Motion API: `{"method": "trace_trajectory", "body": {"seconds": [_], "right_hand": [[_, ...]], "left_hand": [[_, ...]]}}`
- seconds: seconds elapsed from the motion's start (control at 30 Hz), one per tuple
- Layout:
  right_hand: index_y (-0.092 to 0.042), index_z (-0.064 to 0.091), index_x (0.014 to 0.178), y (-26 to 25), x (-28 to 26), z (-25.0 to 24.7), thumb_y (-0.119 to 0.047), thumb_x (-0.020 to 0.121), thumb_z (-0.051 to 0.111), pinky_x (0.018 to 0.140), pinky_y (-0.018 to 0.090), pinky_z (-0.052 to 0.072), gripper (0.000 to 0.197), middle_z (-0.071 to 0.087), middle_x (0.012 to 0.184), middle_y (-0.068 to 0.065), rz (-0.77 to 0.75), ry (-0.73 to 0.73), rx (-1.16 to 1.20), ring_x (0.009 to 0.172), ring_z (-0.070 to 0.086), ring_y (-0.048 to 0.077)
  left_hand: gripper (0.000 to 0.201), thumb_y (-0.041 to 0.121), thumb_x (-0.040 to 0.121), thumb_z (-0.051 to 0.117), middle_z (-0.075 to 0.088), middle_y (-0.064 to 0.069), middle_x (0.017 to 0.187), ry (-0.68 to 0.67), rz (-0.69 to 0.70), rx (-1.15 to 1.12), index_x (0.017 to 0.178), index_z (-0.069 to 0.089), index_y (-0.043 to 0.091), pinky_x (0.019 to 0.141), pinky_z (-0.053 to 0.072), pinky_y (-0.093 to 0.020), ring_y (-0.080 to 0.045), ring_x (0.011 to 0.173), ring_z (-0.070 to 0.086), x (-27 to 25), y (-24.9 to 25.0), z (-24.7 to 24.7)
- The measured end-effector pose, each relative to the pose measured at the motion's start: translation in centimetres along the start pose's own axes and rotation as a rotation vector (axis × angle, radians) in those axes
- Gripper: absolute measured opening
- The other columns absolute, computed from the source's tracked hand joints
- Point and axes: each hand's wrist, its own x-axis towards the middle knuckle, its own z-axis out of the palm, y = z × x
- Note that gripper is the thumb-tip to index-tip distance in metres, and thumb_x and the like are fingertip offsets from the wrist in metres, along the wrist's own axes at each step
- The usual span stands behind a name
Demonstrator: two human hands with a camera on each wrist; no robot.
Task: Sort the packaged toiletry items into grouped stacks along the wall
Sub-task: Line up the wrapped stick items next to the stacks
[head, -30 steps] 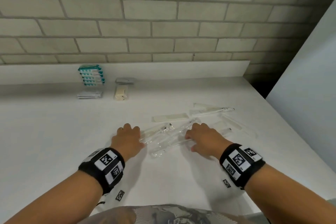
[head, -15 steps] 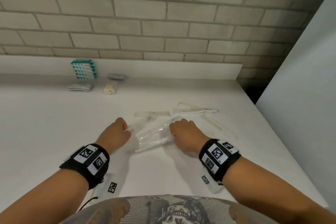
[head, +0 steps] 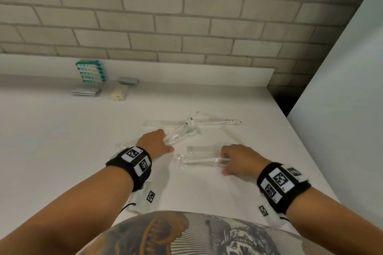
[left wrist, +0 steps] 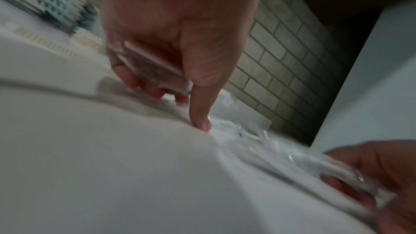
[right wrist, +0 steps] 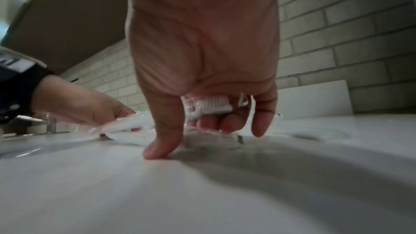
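The right hand [head: 241,159] is pinching a clear-wrapped toothbrush [head: 199,160], bristles showing at its curled fingers, lying crosswise near the worktop's [head: 62,151] middle. The left hand [head: 154,143] is gripping more clear-wrapped toothbrushes [head: 180,133] angling toward the far right corner. Teal packets [head: 90,71] are standing stacked along the far edge, under the brick wall [head: 186,16].

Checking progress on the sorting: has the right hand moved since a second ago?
Yes. The right hand has pulled a wrapped toothbrush toward the person and rightward, away from the loose pile.
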Motion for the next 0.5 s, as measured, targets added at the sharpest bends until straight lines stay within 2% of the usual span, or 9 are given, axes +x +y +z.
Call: {"method": "trace_trajectory", "body": {"seconds": [0.1,0.17,0.23,0.33,0.4,0.43,0.5], "right_hand": [[-0.028,0.049,0.083,0.3,0.7,-0.1,-0.033,0.080,0.059,0.066,0.027,0.040,0.012,0.048,0.097,-0.003,-0.054,-0.010,-0.110,0.084,0.050,0.017],[-0.029,0.047,0.081,0.6,1.1,-1.2,-0.023,0.083,0.051,0.064,0.026,0.040,0.008,0.051,0.092,-0.006,-0.092,0.019,-0.101,0.081,0.052,0.016],[-0.029,0.047,0.083,0.9,2.1,-2.7,-0.023,0.088,0.052,0.059,0.024,0.036,0.009,0.054,0.086,-0.009,-0.121,0.136,-0.050,0.076,0.052,0.014],[-0.022,0.052,0.096,1.6,5.5,-4.8,-0.011,0.088,0.051,0.066,0.027,0.033,0.014,0.054,0.091,-0.003,-0.068,0.404,-0.090,0.078,0.050,0.018],[-0.017,0.055,0.097,2.1,7.8,-5.3,-0.008,0.085,0.050,0.068,0.030,0.034,0.016,0.047,0.089,-0.002,-0.033,0.496,-0.121,0.082,0.051,0.021],[-0.016,0.056,0.095,2.4,8.8,-5.3,-0.007,0.085,0.049,0.069,0.031,0.035,0.015,0.046,0.090,-0.001,-0.030,0.493,-0.137,0.084,0.050,0.022],[-0.018,0.055,0.092,2.9,10.3,-4.6,-0.008,0.085,0.048,0.071,0.031,0.036,0.015,0.048,0.096,0.000,-0.047,0.391,-0.171,0.083,0.047,0.021]], "left_hand": [[0.041,0.045,0.083,0.063,0.057,-0.002,0.101,-0.060,-0.006,-0.004,0.106,0.051,0.014,0.077,0.041,-0.028,-0.021,0.092,0.055,0.6,-0.1,0.0],[0.043,0.046,0.083,0.062,0.055,-0.001,0.104,-0.089,-0.013,-0.021,0.109,0.052,0.013,0.079,0.041,-0.028,-0.019,0.093,0.053,0.9,-0.3,-0.1],[0.047,0.047,0.082,0.063,0.056,-0.002,0.107,-0.094,-0.022,-0.028,0.113,0.052,0.014,0.078,0.042,-0.027,-0.020,0.096,0.056,0.9,-0.4,-0.1],[0.051,0.046,0.084,0.060,0.051,-0.005,0.120,-0.097,-0.033,-0.033,0.123,0.050,0.014,0.083,0.042,-0.027,-0.023,0.106,0.055,0.8,-0.3,0.1],[0.047,0.045,0.086,0.056,0.048,-0.006,0.123,-0.089,-0.027,0.013,0.123,0.051,0.016,0.087,0.042,-0.029,-0.025,0.111,0.052,0.5,-0.1,0.3],[0.044,0.043,0.087,0.053,0.048,-0.006,0.122,-0.078,-0.012,0.050,0.122,0.051,0.017,0.089,0.043,-0.031,-0.025,0.112,0.051,0.4,0.0,0.3],[0.038,0.037,0.087,0.051,0.051,-0.006,0.119,-0.052,0.020,0.110,0.119,0.051,0.017,0.090,0.044,-0.033,-0.026,0.110,0.051,0.1,0.4,0.3]]}}
